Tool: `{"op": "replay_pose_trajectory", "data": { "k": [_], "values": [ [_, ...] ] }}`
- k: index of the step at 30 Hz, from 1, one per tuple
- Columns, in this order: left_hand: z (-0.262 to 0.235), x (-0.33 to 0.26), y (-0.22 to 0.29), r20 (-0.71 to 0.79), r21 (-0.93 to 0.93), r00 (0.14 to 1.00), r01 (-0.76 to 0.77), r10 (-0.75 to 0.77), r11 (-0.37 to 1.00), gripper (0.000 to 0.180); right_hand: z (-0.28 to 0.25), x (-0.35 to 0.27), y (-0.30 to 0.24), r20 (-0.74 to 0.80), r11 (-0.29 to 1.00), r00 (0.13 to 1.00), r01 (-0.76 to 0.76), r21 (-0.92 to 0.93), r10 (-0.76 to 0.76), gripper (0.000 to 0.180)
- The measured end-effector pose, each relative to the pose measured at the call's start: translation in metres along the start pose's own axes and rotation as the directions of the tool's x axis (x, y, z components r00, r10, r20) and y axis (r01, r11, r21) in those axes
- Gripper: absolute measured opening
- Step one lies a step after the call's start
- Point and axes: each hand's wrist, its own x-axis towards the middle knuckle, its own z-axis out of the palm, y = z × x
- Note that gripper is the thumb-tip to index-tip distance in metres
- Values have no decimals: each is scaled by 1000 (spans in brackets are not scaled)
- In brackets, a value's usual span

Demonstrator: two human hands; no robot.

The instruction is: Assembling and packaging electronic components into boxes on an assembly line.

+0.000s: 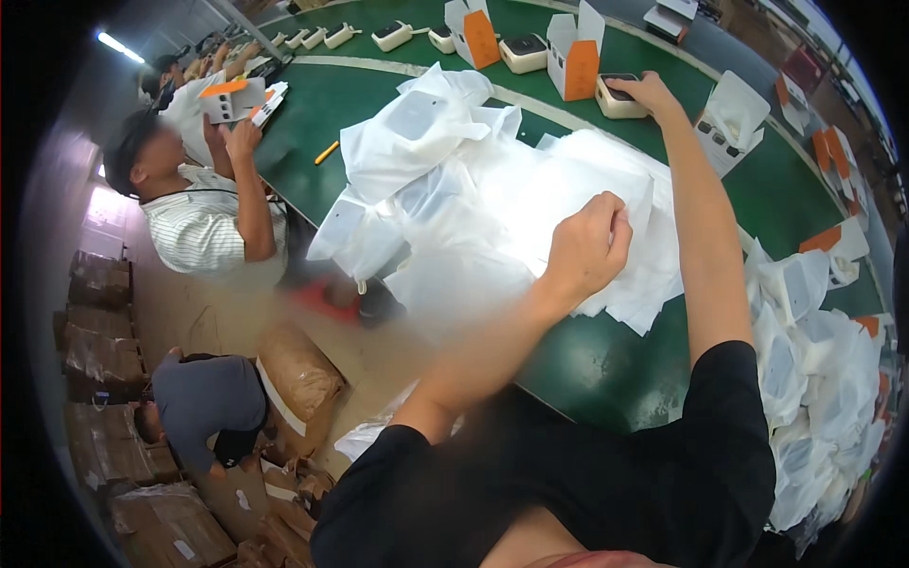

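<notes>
My left hand pinches the top sheet of a pile of white cloth bags lying on the green belt table. My right hand reaches far across and rests on a small cream-coloured device with a dark top on the belt. Some bags in the pile hold a device inside.
Open white-and-orange cartons and more cream devices stand along the belt. Filled white bags heap at my right. A person in a striped shirt works at the left; another crouches among brown sacks.
</notes>
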Motion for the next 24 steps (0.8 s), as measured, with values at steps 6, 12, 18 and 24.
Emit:
{"op": "replay_pose_trajectory", "data": {
  "k": [6,12,18,24],
  "values": [
    [10,8,7,21,-69,999,31,-29,997,8,-42,-26,23,111,981,988,84,173,-104,51],
    [-13,8,1,-9,-91,996,85,-86,992,11,-92,-263,-64,30,307,998,-43,951,47,51],
    [-17,5,8,154,-392,981,167,-115,905,9,-73,-335,-19,155,293,985,-171,941,77,46],
    [-3,-14,26,216,-167,955,-170,205,971,10,-52,-327,-23,98,590,994,-109,800,50,48]
  ]
}}
